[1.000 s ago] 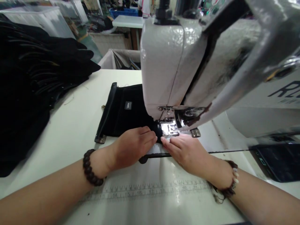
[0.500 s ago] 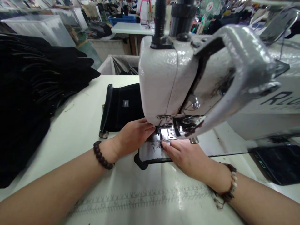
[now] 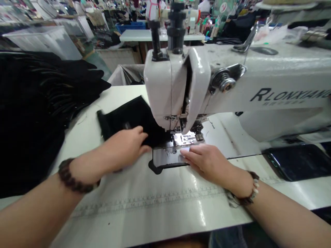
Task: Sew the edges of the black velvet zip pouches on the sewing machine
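Observation:
My left hand (image 3: 124,148) lies on a black fabric piece (image 3: 126,119), its fingers curled over the near edge, just left of the needle area of a white sewing machine (image 3: 181,82). The fabric is blurred and skewed. My right hand (image 3: 204,160) rests flat with fingers stretched out on the table beside the shiny metal plate (image 3: 168,156) under the presser foot. Both wrists wear bead bracelets.
A tall stack of black fabric pieces (image 3: 33,110) fills the left of the white table (image 3: 155,206), which has a printed ruler strip. A dark phone (image 3: 297,165) lies at the right. Other work tables and a bin stand behind.
My left hand has pulled the black piece left, away from the needle, and it has turned. The metal plate is now uncovered. My head has risen, showing more of the machine arm.

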{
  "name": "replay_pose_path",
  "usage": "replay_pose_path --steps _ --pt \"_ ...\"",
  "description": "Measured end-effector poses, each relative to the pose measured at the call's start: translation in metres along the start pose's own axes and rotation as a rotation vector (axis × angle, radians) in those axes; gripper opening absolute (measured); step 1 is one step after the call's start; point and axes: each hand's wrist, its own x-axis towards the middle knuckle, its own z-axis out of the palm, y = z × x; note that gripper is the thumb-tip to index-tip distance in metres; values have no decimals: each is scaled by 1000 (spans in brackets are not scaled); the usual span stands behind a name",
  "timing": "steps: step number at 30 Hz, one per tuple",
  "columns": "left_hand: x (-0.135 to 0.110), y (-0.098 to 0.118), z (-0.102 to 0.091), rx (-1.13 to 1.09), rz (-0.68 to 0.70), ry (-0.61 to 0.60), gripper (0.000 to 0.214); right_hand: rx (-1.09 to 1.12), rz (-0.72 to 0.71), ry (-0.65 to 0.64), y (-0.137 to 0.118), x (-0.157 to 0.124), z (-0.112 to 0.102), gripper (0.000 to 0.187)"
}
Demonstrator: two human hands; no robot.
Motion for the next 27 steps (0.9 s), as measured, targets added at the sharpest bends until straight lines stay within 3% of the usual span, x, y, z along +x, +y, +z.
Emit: replay_pose_path --steps 1,3,6,8,10,13,19,24,27 --pt "-14 17 -4 35 -12 -88 31 43 5 5 -5 -7 -6 25" --pt "-42 58 -10 62 63 -117 39 148 8 6 -19 -24 -16 24" --pt "-69 110 -8 45 152 -61 52 254 2 1 -44 -51 -21 40" --pt "-76 127 -1 46 169 19 44 230 -23 39 -58 -64 -18 43" --pt "-79 131 5 41 158 102 32 173 -57 92 -67 -71 -12 33" --pt "-82 126 6 -21 128 184 35 101 -109 160 -71 -70 -7 32" --pt "-79 128 -8 -5 59 297 35 -27 -218 439 -71 -47 -17 31" --pt "-71 130 -14 11 142 372 38 -52 -305 406 -76 -45 -29 35" --pt "-71 131 -15 17 193 287 37 -82 -274 356 -80 -51 -30 36"
